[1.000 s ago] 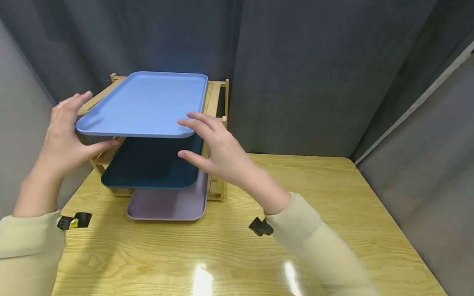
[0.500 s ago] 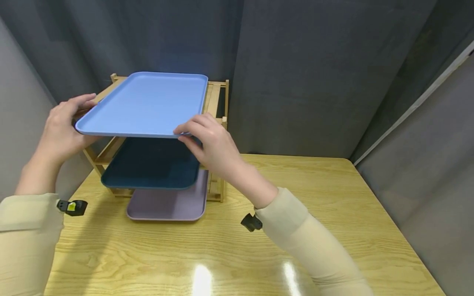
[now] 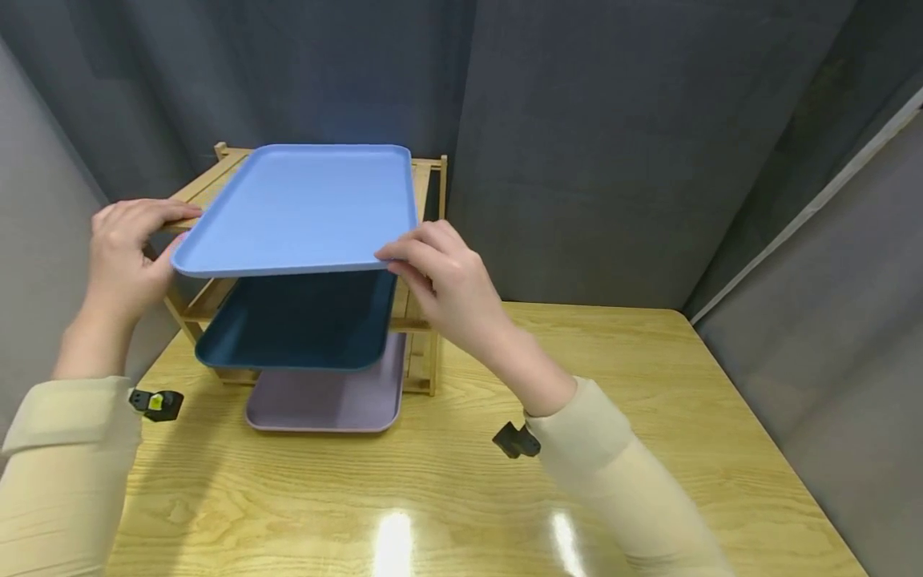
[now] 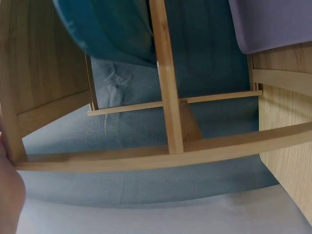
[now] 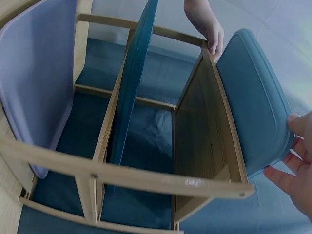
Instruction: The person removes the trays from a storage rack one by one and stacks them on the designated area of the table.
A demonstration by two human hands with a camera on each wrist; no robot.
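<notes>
Two cream sleeves [image 3: 65, 465] enter from the near edge over a glossy wooden table [image 3: 505, 497], each wrist carrying a small black camera mount. One lilac tray [image 3: 324, 401] lies lowest, its front end projecting onto the table from the bottom level of a bamboo rack [image 3: 421, 320]. One dark teal tray [image 3: 296, 320] sits on the middle level, overhanging the front of the rack above the lilac tray. One light blue tray [image 3: 303, 208] rests on the top level, roughly level, its near edge jutting forward past the frame. The right hand [image 3: 447, 284] pinches the near right corner of the light blue tray, curled fingers on the rim and thumb beneath. The left hand [image 3: 130, 248] is at the near left corner of the same tray, fingers bent over the rack's top rail and thumb towards the tray's rim; whether it actually grips the tray cannot be told. Farthest back, dark grey curtains [image 3: 577, 120] hang behind the rack, and a paler grey panel [image 3: 829, 320] stands to the right of the table.
</notes>
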